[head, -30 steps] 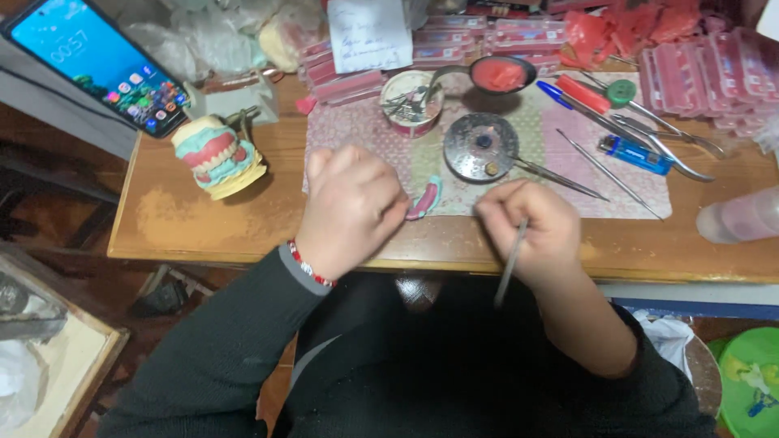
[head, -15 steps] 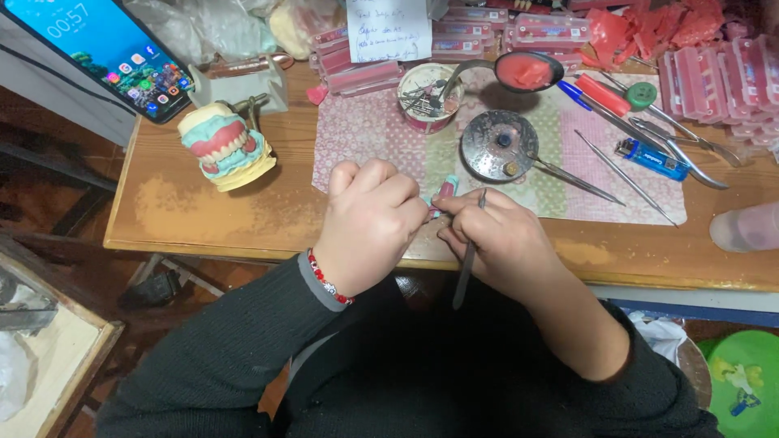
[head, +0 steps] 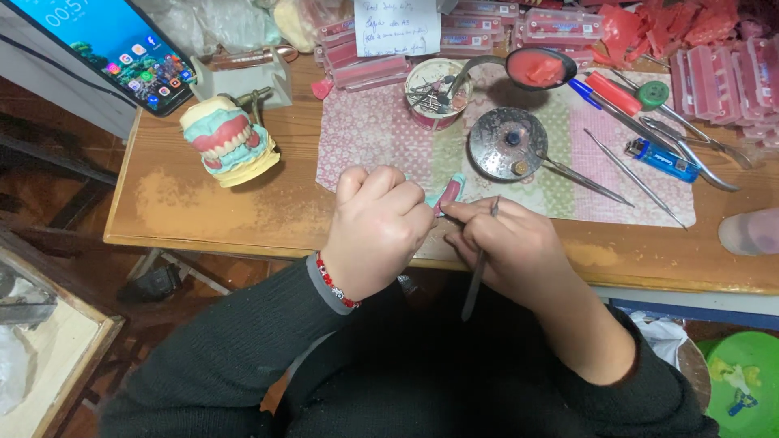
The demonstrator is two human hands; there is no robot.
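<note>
Left hand: the left hand [head: 375, 231] is curled shut around a small pink and teal dental piece [head: 448, 193], which pokes out past the knuckles just above the counter's near edge; the grip looks meant to hold it steady and turned toward the tool.
Right hand: the right hand [head: 507, 243] has its fingers [head: 471, 212] pinched closed on a thin metal tool [head: 479, 264], held like a pen, tip at the piece and handle trailing back toward the body, probably for fine control.
Where the piece is: between the two hands, at the front edge of the patterned mat [head: 381, 130], touching the left fingers.
Counter: a wooden counter [head: 203, 211] carries everything; both wrists seem braced near its edge.
Teeth model: one model of upper and lower teeth [head: 229, 142] stands to the left of the mat, well apart from the hands.
Phone: one phone [head: 109, 45] leans at the far left corner, screen lit and facing the person.
Dishes: one round metal dish [head: 507, 144] just beyond the hands, one small tub of metal bits [head: 434, 89], one ladle with red wax [head: 540, 66].
Loose tools: about four long metal instruments lie right of the dish, within reach of the right hand; the exact count is hard to tell where they overlap.
Lighter: one blue lighter [head: 661, 159] lies among them.
Boxes: a row of pink boxes [head: 730, 77] sits along the back, too crowded to count.
</note>
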